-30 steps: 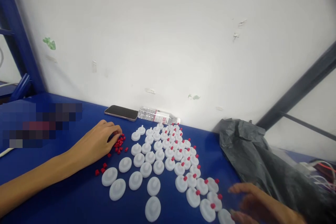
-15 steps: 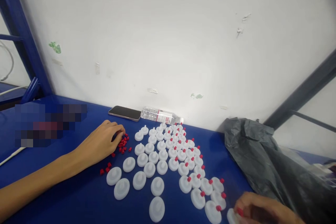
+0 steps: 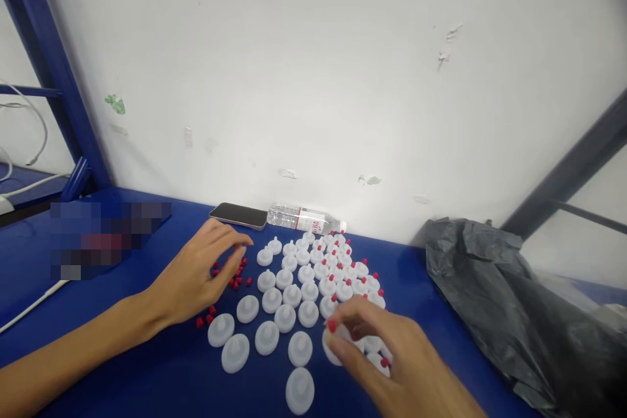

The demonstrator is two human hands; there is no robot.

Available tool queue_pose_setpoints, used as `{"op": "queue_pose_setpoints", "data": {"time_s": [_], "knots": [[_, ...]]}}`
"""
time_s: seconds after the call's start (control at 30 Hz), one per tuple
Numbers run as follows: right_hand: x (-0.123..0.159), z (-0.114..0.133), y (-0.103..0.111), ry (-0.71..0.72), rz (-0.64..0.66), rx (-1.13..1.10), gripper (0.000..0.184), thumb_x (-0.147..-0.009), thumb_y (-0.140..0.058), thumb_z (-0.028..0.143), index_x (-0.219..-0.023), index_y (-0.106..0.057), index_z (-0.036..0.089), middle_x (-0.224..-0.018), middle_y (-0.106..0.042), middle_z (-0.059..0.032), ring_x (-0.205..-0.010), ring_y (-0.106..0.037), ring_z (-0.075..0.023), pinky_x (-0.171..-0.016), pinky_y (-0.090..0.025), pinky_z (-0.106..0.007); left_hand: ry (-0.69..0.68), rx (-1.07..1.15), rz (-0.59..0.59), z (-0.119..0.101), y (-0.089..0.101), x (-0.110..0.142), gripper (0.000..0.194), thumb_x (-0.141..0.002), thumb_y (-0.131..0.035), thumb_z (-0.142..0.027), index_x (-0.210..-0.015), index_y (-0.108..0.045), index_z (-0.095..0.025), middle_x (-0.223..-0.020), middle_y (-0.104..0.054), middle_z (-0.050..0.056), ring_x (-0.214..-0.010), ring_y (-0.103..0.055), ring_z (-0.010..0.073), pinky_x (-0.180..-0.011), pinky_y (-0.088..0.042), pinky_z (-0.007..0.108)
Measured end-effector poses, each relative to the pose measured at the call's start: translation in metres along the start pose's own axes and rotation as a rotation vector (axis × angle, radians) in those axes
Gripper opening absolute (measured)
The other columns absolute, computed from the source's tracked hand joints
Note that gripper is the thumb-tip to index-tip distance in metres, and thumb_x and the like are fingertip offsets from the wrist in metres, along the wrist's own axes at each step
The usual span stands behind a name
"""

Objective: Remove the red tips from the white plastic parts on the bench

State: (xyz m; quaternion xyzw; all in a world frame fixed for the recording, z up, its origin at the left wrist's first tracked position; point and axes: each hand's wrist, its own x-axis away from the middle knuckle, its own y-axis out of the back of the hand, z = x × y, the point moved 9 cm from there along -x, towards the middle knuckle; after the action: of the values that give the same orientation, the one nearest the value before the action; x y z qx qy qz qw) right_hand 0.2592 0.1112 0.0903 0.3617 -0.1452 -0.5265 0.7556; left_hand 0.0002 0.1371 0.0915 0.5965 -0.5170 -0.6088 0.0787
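My left hand (image 3: 208,268) hovers over the loose red caps (image 3: 236,282), thumb and forefinger slightly apart with nothing seen between them. Among the white discs, my right hand (image 3: 392,346) has its thumb and forefinger closed around a white disc (image 3: 336,347) that carries a red cap (image 3: 332,325). Several bare white discs (image 3: 285,317), each with a stem in the middle, lie between my hands. Red-capped discs (image 3: 344,290) are grouped to their right, some hidden beneath my right hand.
A phone (image 3: 239,215) and a clear water bottle (image 3: 306,218) lie along the wall. At the right, a dark plastic bag (image 3: 482,281) drapes across the blue table (image 3: 161,379). A white cable (image 3: 32,307) runs at the left beside a blurred-out patch.
My right hand has moved left from the lower right corner to the middle of the discs. My left thumb and forefinger have lifted and spread above the red caps. The view has shifted slightly.
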Motion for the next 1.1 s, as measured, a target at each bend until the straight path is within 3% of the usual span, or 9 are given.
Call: {"op": "queue_pose_setpoints", "data": {"time_s": [0.13, 0.3, 0.43, 0.57, 0.8, 0.97, 1.03, 1.1], "knots": [[-0.009, 0.004, -0.042, -0.044, 0.138, -0.177, 0.019, -0.086, -0.068, 0.044, -0.095, -0.056, 0.032, -0.087, -0.071, 0.0083, -0.08, -0.069, -0.0155, -0.074, -0.053, -0.02, -0.186, 0.095, 0.065, -0.046, 0.001, 0.011, 0.022, -0.099, -0.051, -0.023, -0.119, -0.059, -0.028, -0.101, -0.068, 0.004, -0.097, -0.055, 0.026, -0.083, -0.051, 0.042], [-0.006, 0.012, -0.061, -0.009, 0.22, -0.263, 0.025, -0.082, -0.071, 0.04, -0.097, -0.053, 0.03, -0.086, -0.069, 0.0072, -0.077, -0.066, -0.0154, -0.07, -0.05, -0.02, -0.416, 0.152, 0.222, -0.089, -0.015, 0.033, 0.03, -0.093, -0.062, -0.025, -0.123, -0.059, -0.029, -0.094, -0.071, 0.005, -0.085, -0.062, 0.0261, -0.081, -0.058, 0.042], [-0.004, 0.016, -0.062, -0.051, 0.219, -0.295, 0.028, -0.077, -0.077, 0.032, -0.092, -0.054, 0.032, -0.087, -0.068, 0.0104, -0.074, -0.064, -0.0129, -0.066, -0.046, -0.018, -0.477, 0.139, 0.236, -0.094, -0.021, 0.041, 0.019, -0.092, -0.065, -0.021, -0.109, -0.062, -0.029, -0.084, -0.071, 0.003, -0.074, -0.062, 0.0237, -0.073, -0.06, 0.039], [-0.002, 0.013, -0.068, -0.114, 0.261, -0.312, 0.03, -0.075, -0.079, 0.034, -0.091, -0.053, 0.032, -0.085, -0.068, 0.0111, -0.071, -0.063, -0.0131, -0.063, -0.046, -0.018, -0.482, 0.12, 0.227, -0.094, -0.023, 0.042, 0.025, -0.092, -0.061, -0.021, -0.116, -0.061, -0.03, -0.084, -0.07, 0.003, -0.074, -0.061, 0.0246, -0.069, -0.06, 0.039], [-0.002, 0.009, -0.071, -0.106, 0.251, -0.289, 0.036, -0.071, -0.086, 0.027, -0.089, -0.056, 0.033, -0.081, -0.07, 0.0151, -0.071, -0.066, -0.0118, -0.064, -0.049, -0.016, -0.512, 0.097, 0.248, -0.102, -0.024, 0.045, 0.025, -0.082, -0.056, -0.011, -0.1, -0.058, -0.028, -0.077, -0.062, 0.002, -0.067, -0.054, 0.0238, -0.058, -0.051, 0.041], [-0.007, 0.02, -0.06, 0.059, 0.1, -0.077, 0.045, -0.057, -0.096, 0.022, -0.08, -0.058, 0.032, -0.075, -0.071, 0.018, -0.066, -0.069, -0.0104, -0.056, -0.05, -0.014, -0.555, 0.106, 0.261, -0.108, -0.021, 0.048, 0.016, -0.081, -0.059, -0.015, -0.092, -0.056, -0.026, -0.072, -0.054, 0.0, -0.062, -0.045, 0.0222, -0.055, -0.041, 0.041], [-0.008, 0.035, -0.056, 0.241, -0.016, 0.034, 0.045, -0.058, -0.097, 0.026, -0.078, -0.057, 0.03, -0.071, -0.071, 0.0176, -0.06, -0.069, -0.0099, -0.054, -0.051, -0.014, -0.518, 0.108, 0.262, -0.108, -0.023, 0.047, 0.011, -0.085, -0.057, -0.015, -0.087, -0.053, -0.025, -0.072, -0.055, 0.001, -0.065, -0.045, 0.0224, -0.06, -0.04, 0.043], [-0.004, 0.049, -0.055, 0.446, -0.131, 0.196, 0.037, -0.068, -0.093, 0.032, -0.076, -0.057, 0.029, -0.071, -0.072, 0.0146, -0.062, -0.07, -0.0119, -0.059, -0.055, -0.017, -0.416, 0.149, 0.28, -0.103, -0.026, 0.044, 0.014, -0.092, -0.051, -0.014, -0.084, -0.049, -0.025, -0.074, -0.057, 0.001, -0.071, -0.047, 0.023, -0.068, -0.041, 0.044]]}}
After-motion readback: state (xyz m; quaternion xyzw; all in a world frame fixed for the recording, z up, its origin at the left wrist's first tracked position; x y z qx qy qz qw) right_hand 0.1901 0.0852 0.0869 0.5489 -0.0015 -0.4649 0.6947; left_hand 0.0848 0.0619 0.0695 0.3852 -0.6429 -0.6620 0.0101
